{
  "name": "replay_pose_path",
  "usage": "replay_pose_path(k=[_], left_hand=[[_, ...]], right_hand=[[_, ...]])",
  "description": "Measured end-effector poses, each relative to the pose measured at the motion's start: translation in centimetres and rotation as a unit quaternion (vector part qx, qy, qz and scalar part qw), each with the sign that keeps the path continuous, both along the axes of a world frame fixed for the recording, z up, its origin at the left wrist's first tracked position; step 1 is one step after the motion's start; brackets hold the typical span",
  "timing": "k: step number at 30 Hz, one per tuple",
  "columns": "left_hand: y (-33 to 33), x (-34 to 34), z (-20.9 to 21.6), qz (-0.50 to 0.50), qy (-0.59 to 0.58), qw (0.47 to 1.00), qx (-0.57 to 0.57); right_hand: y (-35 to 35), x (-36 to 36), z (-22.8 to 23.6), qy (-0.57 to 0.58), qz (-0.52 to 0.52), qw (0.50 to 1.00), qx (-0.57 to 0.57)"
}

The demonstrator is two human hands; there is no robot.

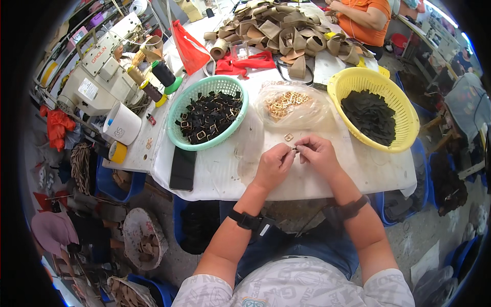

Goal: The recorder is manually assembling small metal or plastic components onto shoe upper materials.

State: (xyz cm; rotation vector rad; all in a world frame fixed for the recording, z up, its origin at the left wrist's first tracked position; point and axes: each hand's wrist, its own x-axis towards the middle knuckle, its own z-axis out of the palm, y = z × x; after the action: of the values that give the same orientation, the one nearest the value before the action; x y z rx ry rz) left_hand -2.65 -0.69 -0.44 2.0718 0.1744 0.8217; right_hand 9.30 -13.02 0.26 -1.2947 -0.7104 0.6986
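Above the white-covered table [215, 176], my left hand [274, 162] and my right hand [319, 155] meet fingertip to fingertip. Both are closed in a pinch on a small black strip [294, 149], mostly hidden by the fingers. A gold square ring [288, 137] lies just beyond them. Farther back is an open clear plastic bag [317, 113] of loose gold rings [290, 105]. To the left a mint-green basket [176, 134] contains black strips with gold rings on them [209, 116]. On the right, loose black strips [369, 116] fill part of a yellow basket [407, 115].
A black phone [182, 169] lies near the front-left table edge. Thread spools [163, 74], a white cup [123, 124] and a sewing machine [102, 77] stand left. Brown pieces [279, 30] are heaped at the back, near a person in orange [364, 20]. Blue bins [120, 179] sit below.
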Motion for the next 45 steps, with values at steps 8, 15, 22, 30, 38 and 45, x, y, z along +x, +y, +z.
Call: replay_pose_path(k=[8,15,22,30,38,45], left_hand=[[0.1,-0.1,0.7,-0.026,0.032,0.977,-0.21],[0.8,-0.1,0.5,-0.026,0.038,0.943,-0.33],[0.7,0.0,0.6,-0.008,0.013,0.937,-0.349],[0.3,0.1,0.7,-0.006,0.032,0.951,-0.306],[0.4,0.1,0.5,0.027,0.032,0.967,-0.25],[0.2,0.2,0.5,0.025,0.058,0.981,-0.183]], right_hand=[[0.0,0.3,0.2,0.04,0.018,0.999,-0.008],[0.0,0.4,0.5,0.045,0.017,0.998,-0.036],[0.1,0.1,0.3,0.01,0.021,0.999,-0.05],[0.5,-0.7,0.4,-0.031,0.026,0.997,-0.059],[0.3,-1.1,0.7,-0.047,-0.003,0.998,-0.031],[0.3,-0.9,-0.6,-0.135,-0.031,0.99,-0.007]])
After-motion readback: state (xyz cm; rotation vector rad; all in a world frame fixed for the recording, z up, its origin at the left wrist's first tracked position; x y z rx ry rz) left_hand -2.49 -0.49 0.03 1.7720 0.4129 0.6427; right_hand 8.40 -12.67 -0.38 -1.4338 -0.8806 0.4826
